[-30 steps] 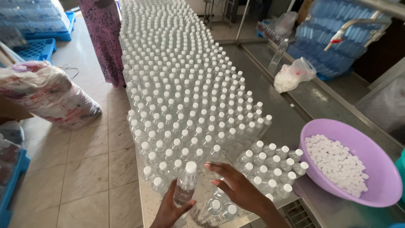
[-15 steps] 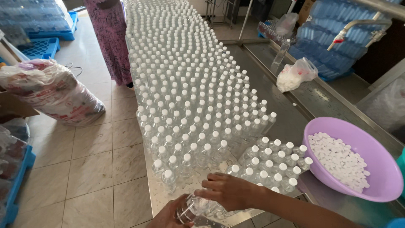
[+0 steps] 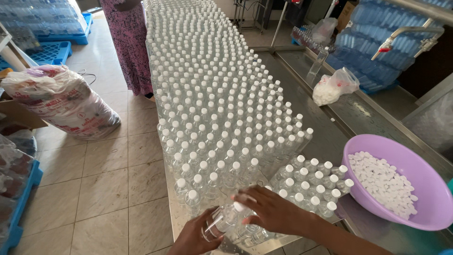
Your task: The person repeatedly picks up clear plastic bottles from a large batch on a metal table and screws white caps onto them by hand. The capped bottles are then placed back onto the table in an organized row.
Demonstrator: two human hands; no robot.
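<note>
My left hand [image 3: 196, 236] grips the body of a clear plastic bottle [image 3: 221, 221] lying tilted near the front edge of a steel table [image 3: 175, 225]. My right hand [image 3: 269, 210] is closed over its white cap end. Just beyond my hands stands a long block of capped clear bottles [image 3: 212, 104], with a smaller group [image 3: 309, 182] to the right. A purple basin [image 3: 427, 215] of loose white caps [image 3: 382, 182] sits at the right, beside my right forearm.
A person in a pink patterned dress [image 3: 127, 42] stands at the table's far left side. A stuffed plastic sack [image 3: 61, 101] lies on the tiled floor. A bag of caps [image 3: 332, 85] rests on the steel trough. Blue crates [image 3: 52, 49] and wrapped bottle packs are around.
The bottle went from upright in my left hand to tilted low at the table's front edge, and my right hand closed over its cap. The view shifted slightly.
</note>
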